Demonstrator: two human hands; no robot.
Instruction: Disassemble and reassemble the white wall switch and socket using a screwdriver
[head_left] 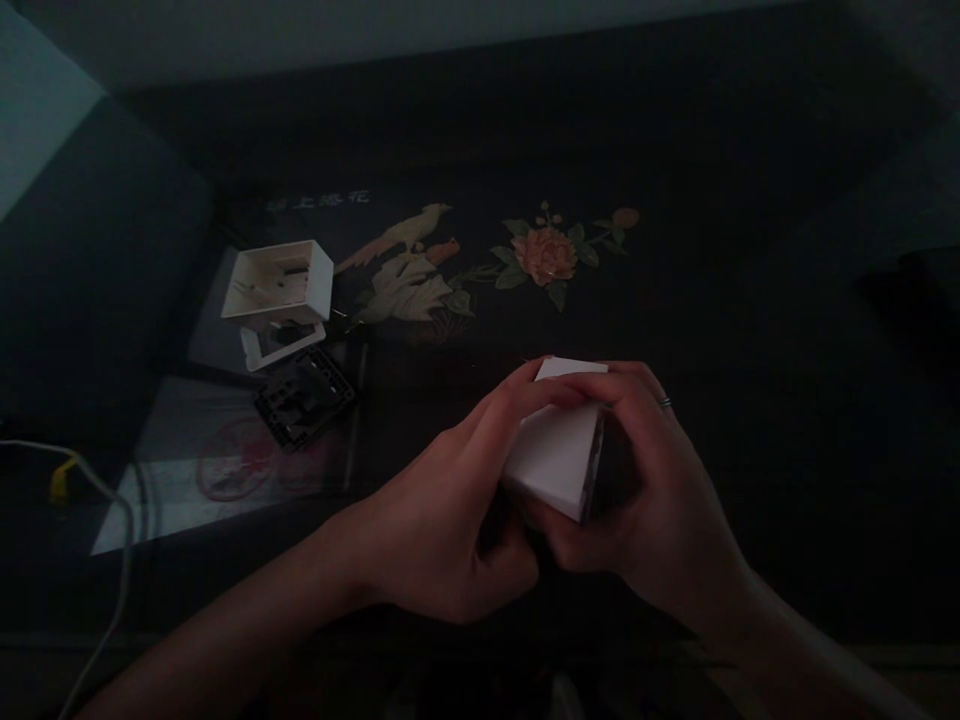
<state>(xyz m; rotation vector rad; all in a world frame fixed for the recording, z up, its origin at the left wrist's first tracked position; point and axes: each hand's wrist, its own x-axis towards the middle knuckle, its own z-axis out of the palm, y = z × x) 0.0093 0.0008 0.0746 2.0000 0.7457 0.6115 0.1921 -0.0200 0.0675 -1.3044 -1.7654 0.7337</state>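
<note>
A white switch panel [559,455], smooth-faced with a darker edge on its right side, is held up between both hands at the centre right. My left hand [457,510] is closed on its left side, fingers over the top. From the right, my right hand [652,480], with a ring on one finger, wraps round the same piece. Fingers hide its far part and underside. Away to the left lie a white open mounting box [319,285], a white frame [289,352] beneath it and a black slotted mounting plate [304,398].
The dark tabletop [712,300] carries a picture of birds [409,235] and a pink flower [546,255]. A pale cable [124,560] with a yellow tag [63,478] runs along the left edge. A dark object [915,300] lies at the right. Lighting is dim.
</note>
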